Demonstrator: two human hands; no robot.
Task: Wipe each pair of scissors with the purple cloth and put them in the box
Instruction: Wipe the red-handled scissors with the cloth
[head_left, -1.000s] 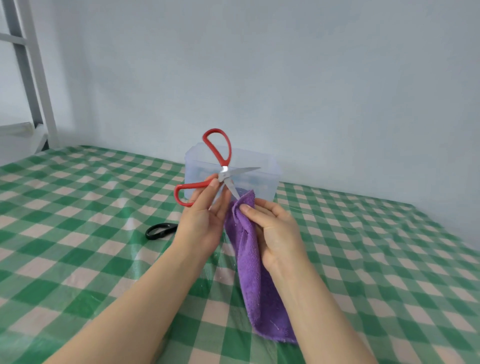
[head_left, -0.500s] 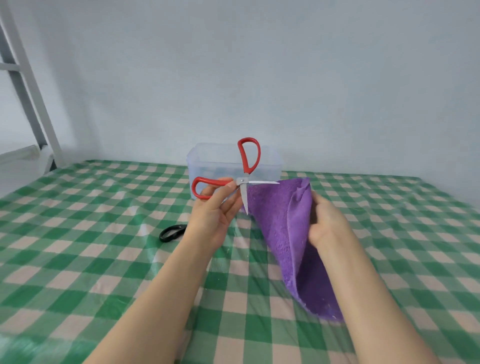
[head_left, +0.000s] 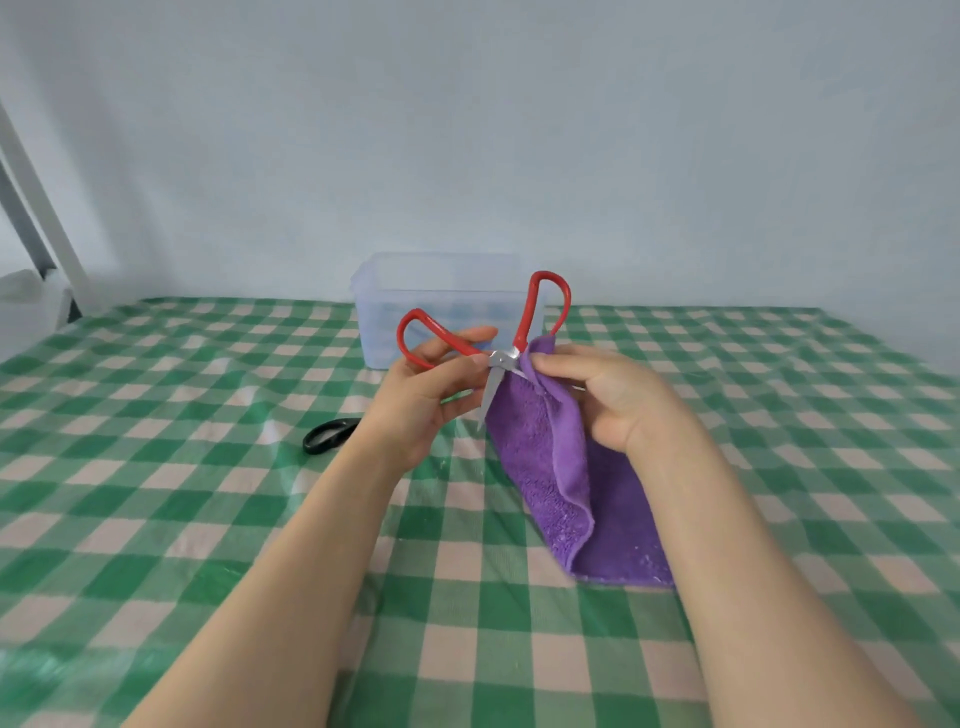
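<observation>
My left hand (head_left: 423, 395) grips the red-handled scissors (head_left: 523, 332) by one handle loop, handles up and spread apart, one blade pointing down. My right hand (head_left: 608, 395) pinches the top of the purple cloth (head_left: 550, 467) against the other blade, which the cloth hides. The cloth hangs down to the table. A clear plastic box (head_left: 441, 296) stands just behind the hands. A black pair of scissors (head_left: 327, 435) lies on the table left of my left wrist, partly hidden by it.
The table carries a green and cream checked cover (head_left: 156, 467) under clear plastic. A white metal frame (head_left: 36, 218) leans at the far left, against a pale wall behind the table.
The cloth, held out open to the right half a second ago, is back against a blade near the pivot. The scissors have turned so both handles point upward.
</observation>
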